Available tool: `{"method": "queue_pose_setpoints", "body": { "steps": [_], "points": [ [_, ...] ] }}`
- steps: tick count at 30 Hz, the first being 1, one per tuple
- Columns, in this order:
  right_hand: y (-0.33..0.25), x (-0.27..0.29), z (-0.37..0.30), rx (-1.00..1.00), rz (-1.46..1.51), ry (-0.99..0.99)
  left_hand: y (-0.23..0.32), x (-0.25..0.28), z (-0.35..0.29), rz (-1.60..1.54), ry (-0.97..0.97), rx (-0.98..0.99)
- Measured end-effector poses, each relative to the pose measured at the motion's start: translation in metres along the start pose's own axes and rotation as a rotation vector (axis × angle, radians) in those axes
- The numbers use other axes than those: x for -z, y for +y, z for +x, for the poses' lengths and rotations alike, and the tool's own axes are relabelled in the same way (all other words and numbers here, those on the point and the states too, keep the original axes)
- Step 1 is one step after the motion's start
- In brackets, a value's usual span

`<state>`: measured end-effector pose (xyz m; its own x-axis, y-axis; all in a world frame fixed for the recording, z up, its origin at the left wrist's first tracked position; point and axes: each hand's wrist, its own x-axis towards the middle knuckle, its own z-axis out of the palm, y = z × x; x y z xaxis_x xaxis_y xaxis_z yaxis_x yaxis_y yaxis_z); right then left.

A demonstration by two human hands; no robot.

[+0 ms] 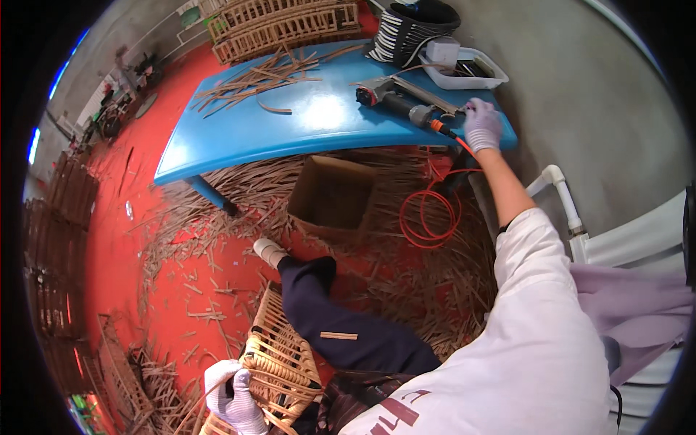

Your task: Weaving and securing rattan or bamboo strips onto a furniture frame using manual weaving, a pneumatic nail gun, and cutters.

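At the lower left, my left hand (236, 402), in a white and purple striped glove, is closed on the corner of a woven rattan frame (279, 362). A thin rattan strip trails down beside this hand. The frame leans against my leg. My right arm stretches out to the blue table's right end, where my gloved right hand (483, 125) has its fingers bent together; what they hold is too small to make out. Just left of it lies a pneumatic staple gun (395, 104), dark with a red-and-black end, joined by an orange fitting to a hose (406, 221).
Loose strips (261, 78) lie on the blue table (239, 141). A white tub (475, 81) and a striped black basket (412, 32) stand at its back right. Below are a cardboard box (333, 196) and heaped offcuts. A short strip (338, 336) rests on my leg.
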<state>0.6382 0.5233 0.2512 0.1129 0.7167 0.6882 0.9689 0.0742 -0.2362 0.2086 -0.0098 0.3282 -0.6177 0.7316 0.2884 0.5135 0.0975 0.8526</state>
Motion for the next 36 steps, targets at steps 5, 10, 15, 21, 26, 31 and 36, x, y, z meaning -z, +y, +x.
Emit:
{"method": "queue_pose_setpoints", "body": {
  "steps": [5,10,15,21,26,31,36],
  "points": [
    [0.054,-0.023,0.014,-0.068,-0.121,-0.588,0.002,0.007,0.006,0.112,0.029,-0.241],
    [0.15,-0.062,0.079,0.061,-0.395,-0.775,-0.003,-0.003,0.015,0.081,0.006,-0.125],
    [0.123,-0.044,0.095,-0.45,0.209,-0.817,-0.006,0.002,0.007,0.001,0.029,-0.09],
    [0.007,0.124,-0.038,-0.311,1.771,-0.788,0.003,-0.001,0.008,-0.003,0.016,-0.117],
    [-0.124,0.177,-0.161,-0.121,1.773,-0.921,0.005,-0.002,0.001,-0.126,0.004,-0.029],
    [-0.23,0.241,-0.199,0.186,1.711,-1.212,0.002,0.009,-0.004,-0.095,-0.006,-0.044],
    [-0.285,0.245,-0.252,0.593,1.478,-1.06,0.005,0.011,-0.004,-0.044,0.007,-0.09]
  ]
}}
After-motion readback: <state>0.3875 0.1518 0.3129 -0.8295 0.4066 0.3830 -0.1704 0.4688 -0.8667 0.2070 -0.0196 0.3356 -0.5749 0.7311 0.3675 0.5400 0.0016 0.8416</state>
